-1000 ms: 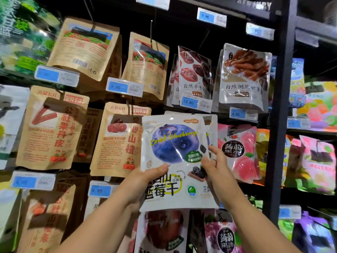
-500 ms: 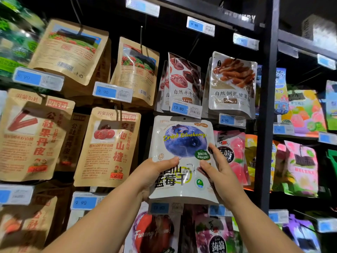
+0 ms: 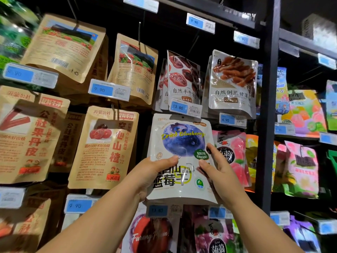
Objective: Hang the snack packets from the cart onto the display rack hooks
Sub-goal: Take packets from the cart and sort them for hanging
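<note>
A white dried blueberry packet is held up against the display rack, its top edge just under the 13.80 price tag. My left hand grips its lower left side, thumb across the front. My right hand holds its right edge, thumb on the front and fingers up along the side. The hook behind the packet's top hole is hidden. The cart is out of view.
Brown hawthorn snack packets hang to the left, pink grape jelly packets to the right. Dried fruit packets hang above. A black upright post stands right of my hands. More packets and price tags hang below.
The blueberry packet has been lifted and pushed in toward the rack, until its top sits under the 13.80 tag. Both hands kept their grip. The camera has tilted up and right.
</note>
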